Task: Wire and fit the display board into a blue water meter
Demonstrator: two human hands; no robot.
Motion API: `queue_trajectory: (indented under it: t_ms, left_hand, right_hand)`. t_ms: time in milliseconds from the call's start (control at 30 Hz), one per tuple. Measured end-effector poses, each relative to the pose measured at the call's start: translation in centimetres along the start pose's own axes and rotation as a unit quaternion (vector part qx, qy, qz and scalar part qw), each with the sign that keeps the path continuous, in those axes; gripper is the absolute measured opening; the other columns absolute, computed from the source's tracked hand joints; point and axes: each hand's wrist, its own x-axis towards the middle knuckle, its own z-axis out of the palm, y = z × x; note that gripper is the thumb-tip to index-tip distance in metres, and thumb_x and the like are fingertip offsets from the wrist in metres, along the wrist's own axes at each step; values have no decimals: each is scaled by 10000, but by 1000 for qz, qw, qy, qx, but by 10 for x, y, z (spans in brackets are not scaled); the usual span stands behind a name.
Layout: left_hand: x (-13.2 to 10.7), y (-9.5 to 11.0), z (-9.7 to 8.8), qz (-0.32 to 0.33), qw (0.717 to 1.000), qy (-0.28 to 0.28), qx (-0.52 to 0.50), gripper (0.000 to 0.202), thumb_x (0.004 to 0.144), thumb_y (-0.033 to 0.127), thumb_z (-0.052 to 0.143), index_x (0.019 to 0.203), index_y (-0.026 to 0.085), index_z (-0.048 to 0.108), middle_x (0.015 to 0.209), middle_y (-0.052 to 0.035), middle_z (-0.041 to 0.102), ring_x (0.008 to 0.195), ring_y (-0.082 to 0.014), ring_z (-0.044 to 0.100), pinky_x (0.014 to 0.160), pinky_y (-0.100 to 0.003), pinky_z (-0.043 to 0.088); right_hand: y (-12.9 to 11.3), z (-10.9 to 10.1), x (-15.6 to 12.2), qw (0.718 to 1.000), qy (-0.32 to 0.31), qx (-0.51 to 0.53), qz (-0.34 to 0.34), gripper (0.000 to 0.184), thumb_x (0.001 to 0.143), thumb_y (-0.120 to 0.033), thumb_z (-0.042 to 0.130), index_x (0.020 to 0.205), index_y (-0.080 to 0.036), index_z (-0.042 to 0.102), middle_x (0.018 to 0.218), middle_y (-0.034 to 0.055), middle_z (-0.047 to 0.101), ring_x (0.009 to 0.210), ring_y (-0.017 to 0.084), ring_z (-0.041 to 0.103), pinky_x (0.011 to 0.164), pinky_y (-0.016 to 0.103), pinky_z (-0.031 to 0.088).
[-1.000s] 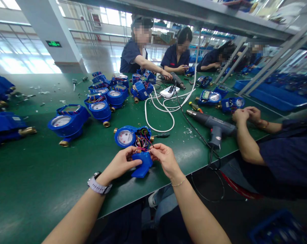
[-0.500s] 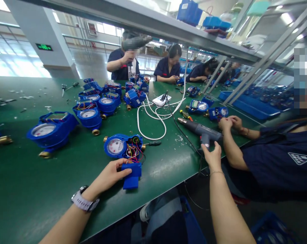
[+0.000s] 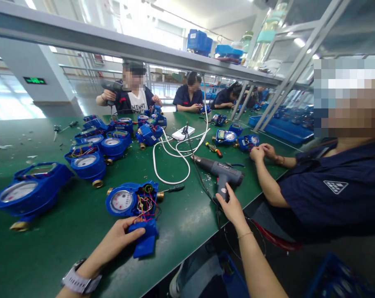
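Note:
My left hand [image 3: 119, 236] pinches a blue plastic cover [image 3: 144, 234], thumb on top, at the front of an opened blue water meter [image 3: 121, 201]. Coloured wires [image 3: 144, 205] show in the meter's open compartment, beside its round white dial. My right hand [image 3: 232, 207] has thumb and fingers around the lower handle of a grey heat gun [image 3: 220, 170]; some fingers are hidden. The gun's metal nozzle points left, low over the green table. Between meter and gun lies a dark-handled screwdriver [image 3: 175, 188].
More blue meters [image 3: 88, 164] stand at the left. A white power strip [image 3: 183, 133] with looped white cable and a yellow screwdriver [image 3: 213, 149] lie mid-table. At the right, a co-worker's hands [image 3: 261, 153] touch another meter. A shelf [image 3: 162, 60] spans overhead.
The view has turned right, so most things appear farther left. Relative to the yellow screwdriver, the heat gun has shifted left along with my right hand. My left hand stays on the blue cover.

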Motion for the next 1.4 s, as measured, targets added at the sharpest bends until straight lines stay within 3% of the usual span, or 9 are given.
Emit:
queue_trajectory:
  t_ms: [167, 267, 433, 600, 767, 933, 1033, 1167, 1400]
  left_hand:
    - [2, -3, 0, 4, 1000, -3, -2, 432, 708, 486, 727, 968, 141, 717, 906, -72, 724, 782, -222, 648, 762, -311, 509]
    - [4, -4, -1, 14, 1000, 8, 14, 430, 690, 500, 730, 949, 157, 733, 920, -69, 730, 805, -238, 643, 773, -319, 508]
    - [6, -4, -3, 38, 999, -2, 38, 375, 716, 491, 706, 908, 171, 740, 907, -58, 732, 806, -233, 632, 778, -305, 494]
    - [7, -6, -4, 52, 997, -7, 59, 353, 738, 489, 678, 863, 163, 733, 854, -55, 722, 772, -225, 617, 744, -293, 483]
    - [8, -6, -5, 44, 996, -14, 70, 337, 747, 487, 663, 863, 179, 734, 844, -42, 716, 768, -223, 603, 749, -294, 474]
    - [8, -5, -4, 45, 995, -13, 83, 360, 747, 511, 653, 851, 176, 736, 820, -39, 704, 762, -214, 585, 741, -282, 460]
    - [8, -7, -5, 46, 996, -16, 81, 381, 746, 521, 650, 821, 155, 723, 780, -38, 683, 720, -186, 555, 710, -262, 440]
    - [9, -11, -6, 60, 994, -20, 85, 412, 754, 532, 638, 782, 125, 693, 703, -30, 628, 647, -143, 484, 641, -237, 398]
    - [9, -6, -4, 72, 995, -26, 63, 426, 747, 536, 647, 770, 112, 687, 695, -30, 609, 645, -134, 461, 636, -237, 381]
  right_hand:
    - [20, -42, 38, 998, 57, 23, 14, 492, 867, -571, 493, 963, -112, 645, 850, 119, 699, 747, 240, 680, 696, 382, 547]
    - [30, -65, 90, 992, 125, -3, 11, 384, 944, -465, 469, 1057, -118, 588, 960, 88, 661, 885, 200, 648, 813, 396, 518]
    - [18, -67, 157, 997, 35, -65, -23, 374, 900, -447, 563, 1082, -124, 608, 1049, 102, 652, 985, 220, 621, 905, 436, 477]
    - [-4, -43, 155, 977, -117, -167, -68, 669, 644, -527, 758, 1222, -224, 611, 1289, 93, 586, 1156, 308, 553, 1015, 420, 405]
    - [-3, -41, 139, 952, -81, -296, -12, 943, 684, -728, 595, 1433, -187, 402, 1373, 223, 474, 1092, 502, 538, 882, 659, 380]
    - [25, -68, 170, 940, -49, -337, 22, 740, 858, -646, 369, 1386, -132, 442, 1137, 203, 643, 1052, 386, 602, 868, 516, 458]
    - [49, -72, 195, 933, -52, -357, 17, 654, 835, -559, 439, 1287, -95, 531, 1303, 227, 535, 1199, 358, 511, 948, 484, 426]
    - [74, -59, 216, 918, -94, -385, -23, 639, 651, -653, 607, 1087, -186, 634, 1488, 172, 330, 1358, 387, 286, 1042, 594, 276]
    - [79, -50, 218, 900, -122, -417, -31, 555, 741, -707, 404, 829, -188, 580, 1091, 173, 603, 1086, 363, 537, 955, 558, 358]
